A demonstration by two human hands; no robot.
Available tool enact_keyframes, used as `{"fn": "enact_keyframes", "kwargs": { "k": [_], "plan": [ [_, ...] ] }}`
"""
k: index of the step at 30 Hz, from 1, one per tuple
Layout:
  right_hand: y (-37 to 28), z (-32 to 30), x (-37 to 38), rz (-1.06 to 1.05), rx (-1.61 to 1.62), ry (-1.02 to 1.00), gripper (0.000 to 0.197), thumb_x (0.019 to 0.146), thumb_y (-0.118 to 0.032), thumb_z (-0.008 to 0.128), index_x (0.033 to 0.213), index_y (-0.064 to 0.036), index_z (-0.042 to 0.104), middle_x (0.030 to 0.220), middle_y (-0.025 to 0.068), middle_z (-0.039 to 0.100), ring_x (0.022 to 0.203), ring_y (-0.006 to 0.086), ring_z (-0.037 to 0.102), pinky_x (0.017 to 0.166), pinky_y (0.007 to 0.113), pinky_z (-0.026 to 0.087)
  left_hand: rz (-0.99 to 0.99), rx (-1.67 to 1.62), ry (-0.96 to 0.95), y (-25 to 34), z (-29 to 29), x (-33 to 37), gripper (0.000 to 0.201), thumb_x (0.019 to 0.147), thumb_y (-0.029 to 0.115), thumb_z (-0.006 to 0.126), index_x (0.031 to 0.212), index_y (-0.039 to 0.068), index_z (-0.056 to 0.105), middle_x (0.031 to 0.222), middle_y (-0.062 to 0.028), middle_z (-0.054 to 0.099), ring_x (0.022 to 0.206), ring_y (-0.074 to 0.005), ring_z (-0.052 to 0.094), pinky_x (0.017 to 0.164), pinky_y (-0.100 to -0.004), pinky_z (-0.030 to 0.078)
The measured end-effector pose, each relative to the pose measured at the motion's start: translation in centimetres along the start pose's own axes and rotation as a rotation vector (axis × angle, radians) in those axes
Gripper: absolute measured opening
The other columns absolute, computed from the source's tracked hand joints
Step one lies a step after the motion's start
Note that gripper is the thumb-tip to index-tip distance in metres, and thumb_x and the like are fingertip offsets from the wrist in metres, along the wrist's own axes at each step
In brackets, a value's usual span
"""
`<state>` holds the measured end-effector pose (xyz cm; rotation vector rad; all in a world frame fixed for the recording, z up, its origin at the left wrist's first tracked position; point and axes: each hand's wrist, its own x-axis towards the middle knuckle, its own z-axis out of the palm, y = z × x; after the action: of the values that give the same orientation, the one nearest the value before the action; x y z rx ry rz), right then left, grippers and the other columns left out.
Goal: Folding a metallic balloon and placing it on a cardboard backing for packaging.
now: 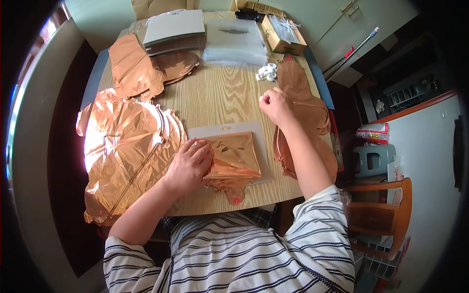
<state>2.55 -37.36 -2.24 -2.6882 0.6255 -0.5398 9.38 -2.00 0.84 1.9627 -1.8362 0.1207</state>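
Note:
A rose-gold foil balloon (237,156), folded into a rough rectangle, lies on a pale backing card (259,141) with a hang hole at its far edge. Its tail, marked by a red dot, sticks out toward me. My left hand (189,163) holds down the left side of the folded foil, its fingers curled over the edge. Raised over the right part of the table, my right hand (277,105) is closed in a pinch; what sits between the fingertips is too small to make out. Just beyond it is a little pile of white coiled pieces (266,72).
Large foil balloons (127,146) lie at left, with more flat foil (132,68) behind. Further foil balloons (298,88) stretch beneath my right forearm. At the back are stacked cards (174,27), clear plastic sleeves (234,44) and a carton (288,36). A wooden chair (381,215) stands at right.

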Motion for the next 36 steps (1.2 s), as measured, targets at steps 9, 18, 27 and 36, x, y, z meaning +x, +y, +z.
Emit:
{"fn": "enact_keyframes", "kwargs": {
  "k": [9,18,27,36],
  "plan": [
    [-8.3,-13.5,-15.9,0.000,0.498,-0.388,0.009,0.078,0.001,0.072,0.076,-0.0030,0.064,0.077,0.0004,0.057,0.067,0.0085,0.055,0.056,0.025,0.042,0.034,-0.016,-0.101,-1.0,-0.9,0.2,0.057,0.063,0.028,0.085,0.112,0.004,0.069,0.117,-0.0092,0.068,0.120,-0.0288,0.062,0.112,-0.0534,0.041],
    [-15.2,-6.9,-20.9,-0.263,0.035,-0.113,0.045,0.084,-0.016,0.075,0.124,-0.0032,0.062,0.098,0.0087,0.061,0.087,0.0287,0.061,0.082,0.041,0.049,0.066,-0.133,-0.056,-2.3,-1.0,1.5,0.013,0.088,0.022,0.069,0.091,0.011,0.076,0.093,-0.0028,0.075,0.096,-0.0226,0.069,0.110,-0.0518,0.043],
    [-13.9,-7.5,-24.9,-0.442,0.070,-0.264,0.067,0.068,-0.019,0.084,0.129,-0.0035,0.060,0.134,0.0140,0.055,0.124,0.0336,0.049,0.109,0.049,0.038,0.107,-0.176,-0.202,-1.1,-2.3,0.9,0.022,0.092,0.016,0.067,0.112,0.015,0.076,0.107,-0.0057,0.074,0.107,-0.0250,0.068,0.114,-0.0558,0.038],
    [-13.2,-4.8,-24.0,-0.402,0.301,0.050,0.029,0.069,-0.007,0.078,0.096,-0.0110,0.070,0.099,0.0040,0.065,0.099,0.0262,0.061,0.092,0.043,0.046,-0.003,-0.346,-0.203,-1.0,-2.8,1.1,0.021,0.095,0.019,0.065,0.109,0.009,0.076,0.101,-0.0097,0.075,0.104,-0.0280,0.068,0.112,-0.0523,0.040]
  ]
}}
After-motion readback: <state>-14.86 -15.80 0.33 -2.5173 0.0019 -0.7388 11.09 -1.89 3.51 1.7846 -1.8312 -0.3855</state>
